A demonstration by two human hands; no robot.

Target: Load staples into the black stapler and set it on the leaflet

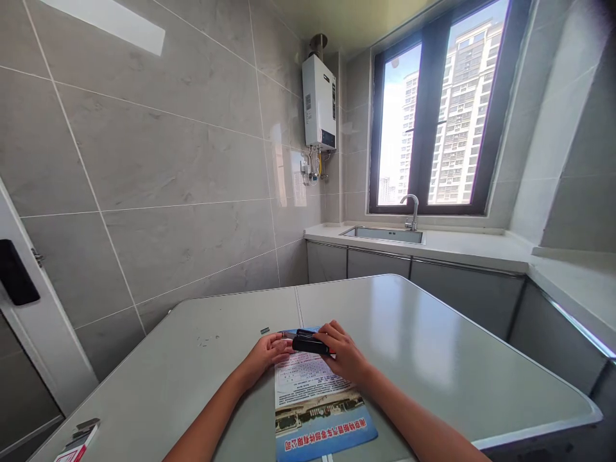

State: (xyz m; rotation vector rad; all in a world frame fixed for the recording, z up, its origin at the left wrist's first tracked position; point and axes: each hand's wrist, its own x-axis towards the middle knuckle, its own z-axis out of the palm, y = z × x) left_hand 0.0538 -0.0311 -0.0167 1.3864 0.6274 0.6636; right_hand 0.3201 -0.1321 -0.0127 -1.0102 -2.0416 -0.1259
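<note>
My right hand (342, 353) is closed around the back end of a black stapler (310, 343), held above the table. At the stapler's left end my left hand (267, 353) has its fingertips closed on a thin silvery part; the detail there is too small to make out fully. Under both hands lies a printed booklet (322, 427) with a blue and white cover, its lettering upside down from here. Just beyond my left hand a small dark strip (264, 330), like a row of staples, rests on the table.
A pale table (231, 321) with a seam spreads around me. At its lower left corner lies a small red and white box (79, 443) with dark strips on top. Farther off are a counter with a sink (385, 235), a faucet (412, 212) and a wall heater (319, 102).
</note>
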